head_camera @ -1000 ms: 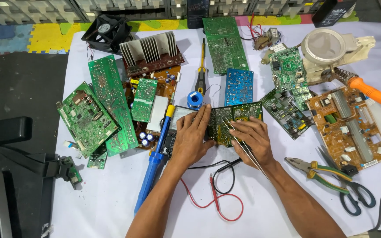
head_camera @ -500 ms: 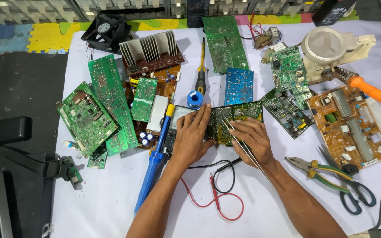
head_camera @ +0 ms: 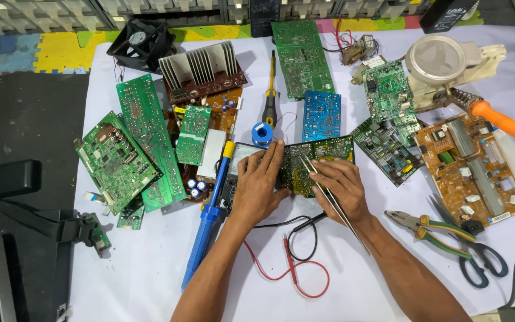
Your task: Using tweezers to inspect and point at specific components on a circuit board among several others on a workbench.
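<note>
A dark green circuit board (head_camera: 323, 156) lies solder side up in the middle of the white table. My left hand (head_camera: 258, 183) rests flat on its left edge and on a multimeter (head_camera: 236, 168) beneath, fingers spread. My right hand (head_camera: 340, 186) grips metal tweezers (head_camera: 336, 206) whose tips touch the board near its upper left. Red and black probe leads (head_camera: 290, 262) curl on the table below my hands.
Several more boards surround it: green ones (head_camera: 144, 143) at left, a blue one (head_camera: 321, 114) behind, a brown one (head_camera: 472, 167) at right. A blue solder sucker (head_camera: 207, 217), screwdriver (head_camera: 269, 95), solder spool (head_camera: 262, 132), orange soldering iron (head_camera: 499, 119), pliers (head_camera: 430, 229), scissors (head_camera: 478, 256), heatsink (head_camera: 201, 68) and fan (head_camera: 141, 40) lie about.
</note>
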